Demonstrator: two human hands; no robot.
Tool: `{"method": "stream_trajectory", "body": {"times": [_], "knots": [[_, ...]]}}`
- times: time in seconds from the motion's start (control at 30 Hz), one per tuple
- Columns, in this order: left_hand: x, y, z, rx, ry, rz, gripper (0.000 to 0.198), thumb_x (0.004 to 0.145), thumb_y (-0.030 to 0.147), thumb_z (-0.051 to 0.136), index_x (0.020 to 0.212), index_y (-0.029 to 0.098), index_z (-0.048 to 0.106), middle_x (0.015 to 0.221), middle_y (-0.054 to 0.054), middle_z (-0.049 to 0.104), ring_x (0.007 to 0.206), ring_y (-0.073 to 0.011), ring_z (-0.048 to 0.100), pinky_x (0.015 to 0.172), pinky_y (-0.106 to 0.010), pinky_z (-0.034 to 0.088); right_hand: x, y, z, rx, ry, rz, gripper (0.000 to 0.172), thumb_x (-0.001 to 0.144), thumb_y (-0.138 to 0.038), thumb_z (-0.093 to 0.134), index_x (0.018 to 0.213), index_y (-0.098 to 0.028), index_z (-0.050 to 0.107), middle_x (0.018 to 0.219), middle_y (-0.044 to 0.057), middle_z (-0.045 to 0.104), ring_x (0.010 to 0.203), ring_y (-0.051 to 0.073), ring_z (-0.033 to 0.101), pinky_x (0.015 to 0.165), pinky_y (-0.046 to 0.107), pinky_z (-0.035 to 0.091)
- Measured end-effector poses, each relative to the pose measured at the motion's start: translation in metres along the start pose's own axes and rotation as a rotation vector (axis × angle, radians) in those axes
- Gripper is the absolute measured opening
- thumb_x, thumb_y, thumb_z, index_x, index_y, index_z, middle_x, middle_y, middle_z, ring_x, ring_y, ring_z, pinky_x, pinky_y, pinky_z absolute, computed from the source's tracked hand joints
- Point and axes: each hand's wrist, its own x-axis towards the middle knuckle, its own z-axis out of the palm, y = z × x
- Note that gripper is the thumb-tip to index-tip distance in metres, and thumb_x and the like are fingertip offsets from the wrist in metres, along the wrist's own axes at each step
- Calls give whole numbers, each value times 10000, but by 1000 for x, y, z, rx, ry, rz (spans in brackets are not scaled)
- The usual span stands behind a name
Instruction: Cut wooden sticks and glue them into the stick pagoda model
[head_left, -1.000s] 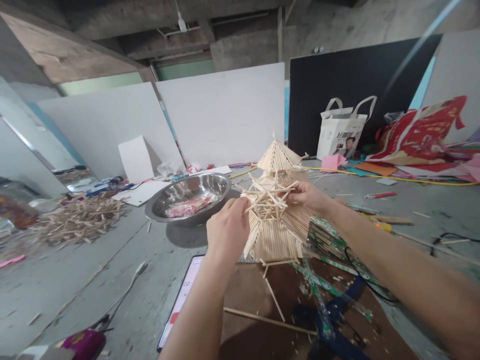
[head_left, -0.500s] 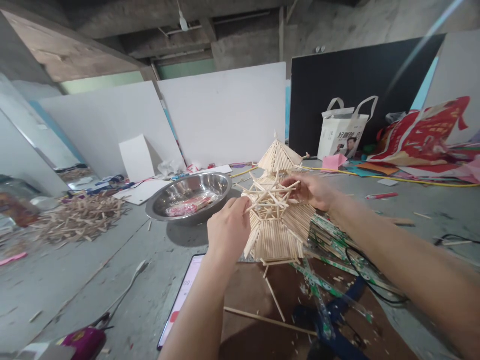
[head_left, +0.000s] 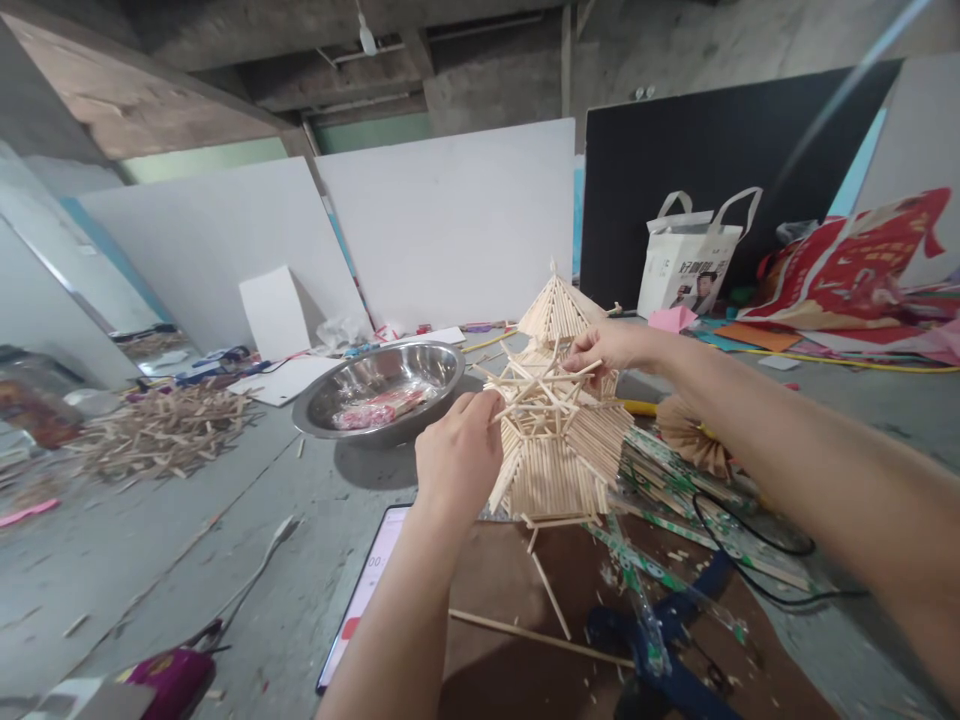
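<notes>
In front of me stands a pale model (head_left: 551, 480) built from thin wooden sticks, with a sloping stick roof and a star-like lattice (head_left: 544, 390) on top. My left hand (head_left: 459, 450) is closed at the lattice's left side, its fingertips partly hidden. On the other side, my right hand (head_left: 607, 352) pinches the lattice's right end, thumb and finger around stick ends. A pointed stick roof (head_left: 559, 308) rises just behind the lattice; whether it belongs to the same model I cannot tell.
A steel basin (head_left: 379, 430) with plastic-wrapped packets sits left, beyond a phone (head_left: 364, 590). A blue tool (head_left: 675, 650) and green-printed wrappers (head_left: 652, 465) of sticks lie right. A stick pile (head_left: 165, 435) and a purple object (head_left: 176, 680) are left. Behind are a tote bag (head_left: 686, 265) and boards.
My right hand has shifted slightly left and down onto the lattice's right end. My left hand stays in place. A brown pleated piece now shows beneath my right forearm.
</notes>
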Motion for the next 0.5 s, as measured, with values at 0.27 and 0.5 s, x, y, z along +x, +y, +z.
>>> {"method": "stream_trajectory", "body": {"times": [0.27,0.5], "knots": [[0,1,-1,5,-17,-12,175,766,191,405,815,217,571,777,-7,604,650,-124,539,534,-227,341,-12,11,1,-529,277,-174,255,740,-357,459,562,-185,521,469,-20,527,456,91,457,489,232,303],[0,1,-2,12,-22,-20,171,758,186,409,807,216,570,750,-3,594,634,-125,535,522,-227,328,-36,28,-6,-945,578,85,318,800,-377,321,802,-183,572,758,126,614,686,226,541,533,292,263]]}}
